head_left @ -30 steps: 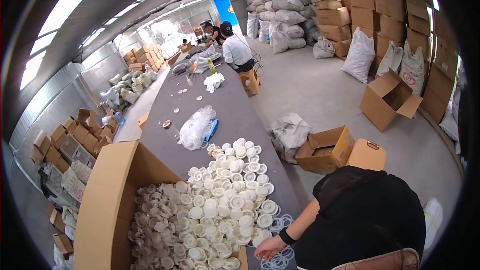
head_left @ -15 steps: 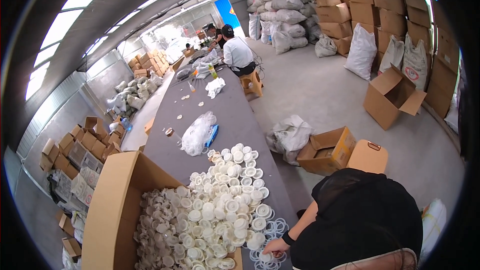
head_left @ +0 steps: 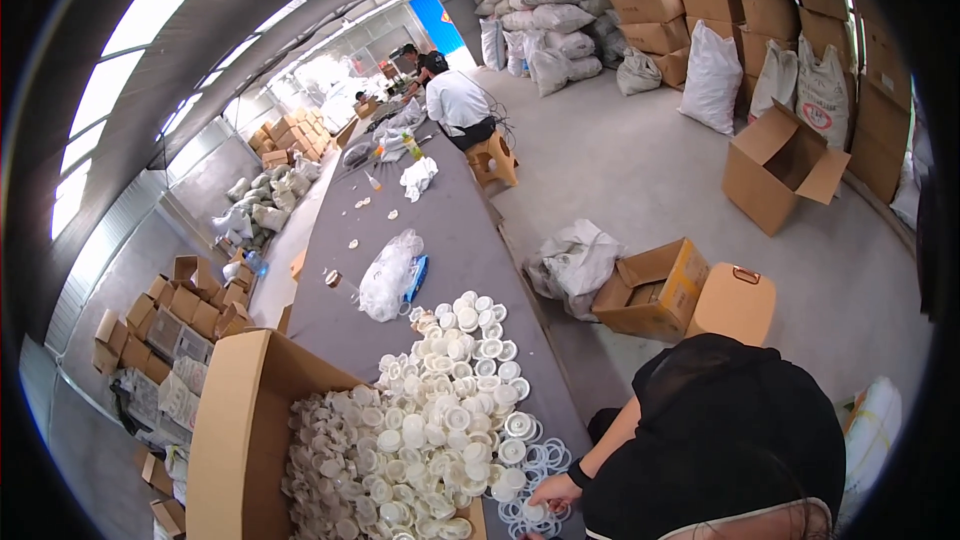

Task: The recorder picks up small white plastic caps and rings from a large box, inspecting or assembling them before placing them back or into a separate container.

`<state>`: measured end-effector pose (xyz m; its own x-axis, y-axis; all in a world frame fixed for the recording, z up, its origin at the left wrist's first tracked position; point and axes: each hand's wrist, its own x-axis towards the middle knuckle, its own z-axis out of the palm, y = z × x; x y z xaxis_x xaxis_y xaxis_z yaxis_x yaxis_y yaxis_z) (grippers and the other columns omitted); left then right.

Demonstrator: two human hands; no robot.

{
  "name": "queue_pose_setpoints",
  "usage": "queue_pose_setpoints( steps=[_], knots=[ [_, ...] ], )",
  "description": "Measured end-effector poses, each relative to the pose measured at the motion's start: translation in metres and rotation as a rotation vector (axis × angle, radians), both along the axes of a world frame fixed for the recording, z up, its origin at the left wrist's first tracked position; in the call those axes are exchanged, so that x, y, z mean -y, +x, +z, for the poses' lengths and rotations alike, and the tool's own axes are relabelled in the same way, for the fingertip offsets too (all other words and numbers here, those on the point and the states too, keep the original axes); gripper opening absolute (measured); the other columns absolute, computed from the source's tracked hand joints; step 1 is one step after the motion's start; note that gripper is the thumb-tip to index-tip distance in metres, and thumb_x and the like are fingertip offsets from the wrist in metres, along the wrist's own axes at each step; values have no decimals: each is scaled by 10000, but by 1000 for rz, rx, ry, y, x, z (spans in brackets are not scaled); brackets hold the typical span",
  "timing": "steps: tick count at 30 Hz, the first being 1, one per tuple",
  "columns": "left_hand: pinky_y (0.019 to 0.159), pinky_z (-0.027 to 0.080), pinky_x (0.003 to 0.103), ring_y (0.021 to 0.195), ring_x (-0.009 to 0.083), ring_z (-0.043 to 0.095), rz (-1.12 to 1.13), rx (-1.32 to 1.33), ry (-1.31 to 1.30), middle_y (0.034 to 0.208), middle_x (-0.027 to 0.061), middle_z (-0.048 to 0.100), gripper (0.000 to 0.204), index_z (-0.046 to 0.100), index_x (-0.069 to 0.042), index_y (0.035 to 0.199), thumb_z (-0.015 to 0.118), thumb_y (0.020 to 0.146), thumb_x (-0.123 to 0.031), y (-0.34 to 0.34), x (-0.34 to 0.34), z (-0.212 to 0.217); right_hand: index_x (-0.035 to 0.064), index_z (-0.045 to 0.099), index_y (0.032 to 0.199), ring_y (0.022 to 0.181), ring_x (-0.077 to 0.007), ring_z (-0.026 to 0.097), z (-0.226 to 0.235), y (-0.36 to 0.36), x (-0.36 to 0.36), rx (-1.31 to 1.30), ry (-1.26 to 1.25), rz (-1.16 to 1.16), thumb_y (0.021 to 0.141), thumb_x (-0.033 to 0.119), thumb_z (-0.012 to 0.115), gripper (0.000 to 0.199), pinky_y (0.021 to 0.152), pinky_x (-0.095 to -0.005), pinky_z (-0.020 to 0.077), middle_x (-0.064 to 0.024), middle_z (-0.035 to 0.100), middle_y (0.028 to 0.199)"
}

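My right hand (head_left: 553,492), with a dark band at the wrist, is at the table's near right edge. Its fingers are bent and closed on a round white plastic cap (head_left: 534,513) among the translucent rings (head_left: 548,456). A sliver of my left hand (head_left: 531,537) shows at the lower edge; its fingers are mostly cut off. Just left of the right hand spreads a heap of white round plastic caps (head_left: 440,430). It spills from a cardboard box (head_left: 225,440) lying open toward me. My black sleeve and top fill the lower right.
Farther along the grey table (head_left: 455,240) lie a clear plastic bag (head_left: 390,275), a blue packet (head_left: 416,278) and a white cloth (head_left: 418,178). A co-worker in white (head_left: 462,105) sits beyond. On the floor at right stand open cartons (head_left: 650,290) and a tan stool (head_left: 735,305).
The whole view has shifted slightly. My right hand stays at the rings and the cap, nearly still. A bit of my left hand has come in at the lower edge.
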<state>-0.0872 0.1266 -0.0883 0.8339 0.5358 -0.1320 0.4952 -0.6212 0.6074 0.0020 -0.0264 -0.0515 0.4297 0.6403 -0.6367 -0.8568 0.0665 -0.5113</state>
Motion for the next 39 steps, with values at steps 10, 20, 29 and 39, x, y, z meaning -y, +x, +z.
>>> queue_pose_setpoints(
  steps=[10, 20, 29, 39],
  knots=[
    [743, 415, 341, 884, 338, 519, 5, 108, -148, 962, 207, 546, 315, 512, 23, 1022, 562, 744, -117, 28, 2, 5, 95, 536, 831, 533, -72, 468, -12, 6, 7, -31, 95, 49, 798, 293, 520, 201, 460, -205, 397, 17, 502, 677],
    [740, 418, 344, 880, 326, 519, -16, 183, -278, 959, 198, 547, 301, 510, 21, 1018, 546, 753, -117, 40, -10, 15, 115, 527, 754, 501, -59, 450, 14, -11, 10, 64, 1, 21, 768, 282, 547, 169, 453, -208, 385, 29, 473, 610],
    [737, 420, 347, 876, 315, 519, -43, 259, -438, 956, 190, 547, 290, 508, 20, 1015, 531, 761, -117, 57, -9, 18, 128, 476, 721, 548, -67, 457, -5, -8, 11, -57, 73, -107, 772, 254, 528, 146, 505, -211, 400, 33, 448, 646],
    [734, 423, 350, 871, 302, 519, -31, 337, -611, 953, 180, 548, 277, 506, 18, 1012, 515, 770, -117, 68, -13, 23, 86, 482, 868, 582, -81, 471, 10, -14, 4, 74, 31, -98, 750, 239, 568, 211, 461, -197, 393, 12, 466, 690]
  ],
)
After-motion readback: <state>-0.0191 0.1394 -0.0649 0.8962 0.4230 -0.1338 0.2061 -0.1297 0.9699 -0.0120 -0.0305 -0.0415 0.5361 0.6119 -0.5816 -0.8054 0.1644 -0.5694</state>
